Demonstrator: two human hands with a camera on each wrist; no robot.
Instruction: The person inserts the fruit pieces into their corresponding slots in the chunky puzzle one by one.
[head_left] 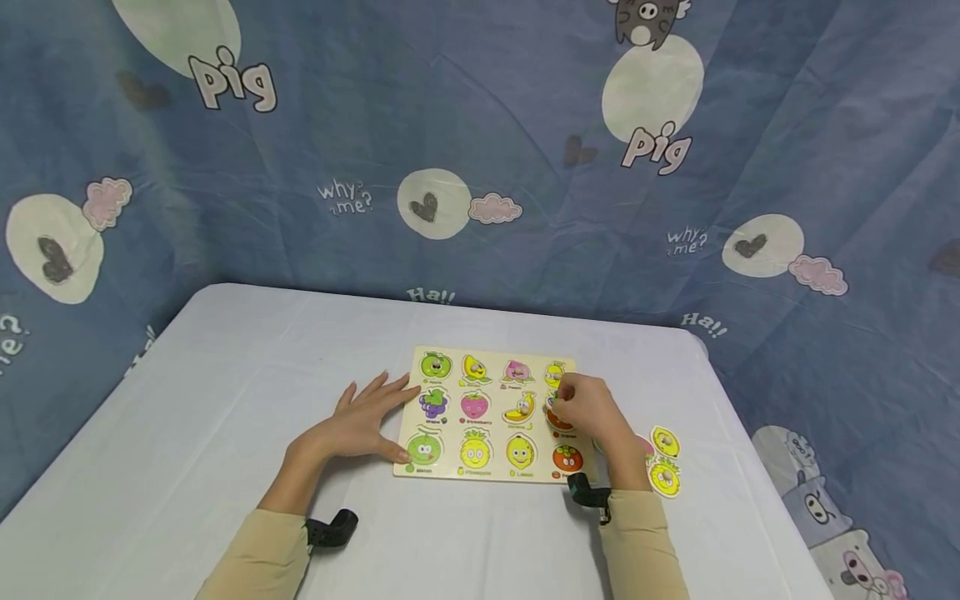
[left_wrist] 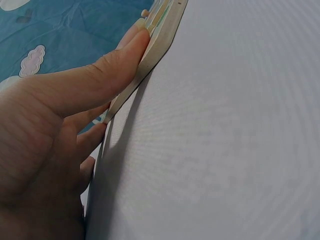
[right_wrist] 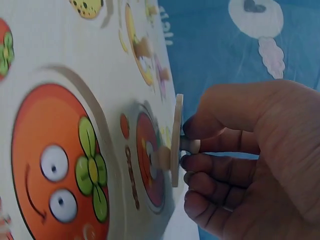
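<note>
A wooden fruit puzzle board lies on the table, with rows of cartoon fruits. My left hand rests at its left edge, fingers spread and thumb on the rim. Over the board's right side, my right hand pinches a flat puzzle piece by its small wooden knob. That piece stands edge-on in the right wrist view, its picture hidden. Close behind it is the orange piece with its own knob. The tomato picture is nearest the right wrist camera.
Right of the board, beside my right forearm, lie loose pieces: a lemon, a pineapple and a pink piece partly hidden by the arm. White cloth covers the table. A blue printed curtain hangs behind it.
</note>
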